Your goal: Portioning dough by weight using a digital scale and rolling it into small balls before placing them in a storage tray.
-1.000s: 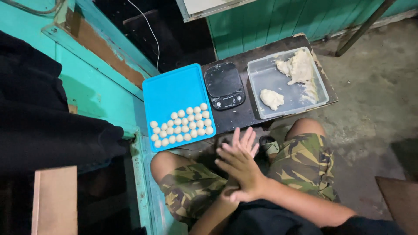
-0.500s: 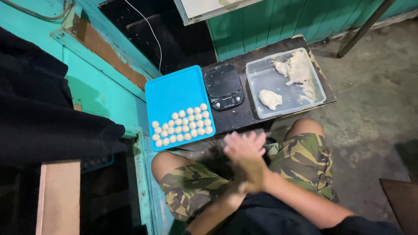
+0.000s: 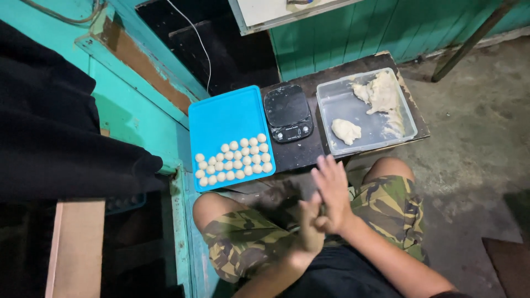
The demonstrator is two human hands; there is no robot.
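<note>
Up on the dark tabletop [image 3: 301, 157], a blue tray [image 3: 226, 118] holds rows of small dough balls [image 3: 234, 163] along its near edge, beside a black scale [image 3: 287, 113]. A clear plastic tub [image 3: 339, 99] contains a large dough mass [image 3: 381, 94] and a smaller lump [image 3: 346, 131]. Below, over the lap, the right hand [image 3: 333, 194] presses flat against the left hand [image 3: 310, 229], fingers straight; whether dough sits between the palms cannot be told.

Smooth blue plastic tray [image 3: 221, 118]; glossy black scale [image 3: 287, 113]; clear plastic tub [image 3: 330, 98].
</note>
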